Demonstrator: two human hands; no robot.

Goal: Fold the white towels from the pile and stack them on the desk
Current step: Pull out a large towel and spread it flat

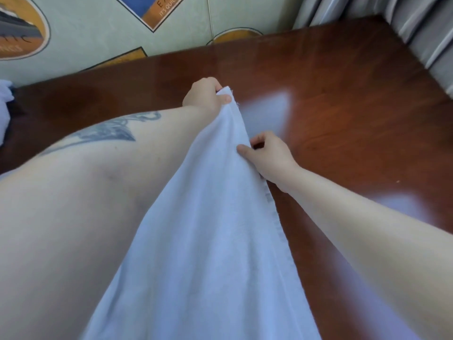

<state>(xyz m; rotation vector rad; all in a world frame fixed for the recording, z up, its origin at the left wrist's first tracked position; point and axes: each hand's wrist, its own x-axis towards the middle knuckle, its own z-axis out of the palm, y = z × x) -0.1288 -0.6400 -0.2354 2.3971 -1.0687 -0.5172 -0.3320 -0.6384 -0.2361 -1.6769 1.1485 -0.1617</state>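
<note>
Left hand and right hand both pinch the white towel, its lower end cut off

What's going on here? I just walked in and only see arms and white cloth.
A person is handling a white towel over a dark wooden desk. The left hand grips one corner, held out furthest from the body, while the right hand pinches the towel's edge lower down. The towel hangs in the air, not yet folded. No stack shows on the desk; more white cloth sits at its left edge.
</note>
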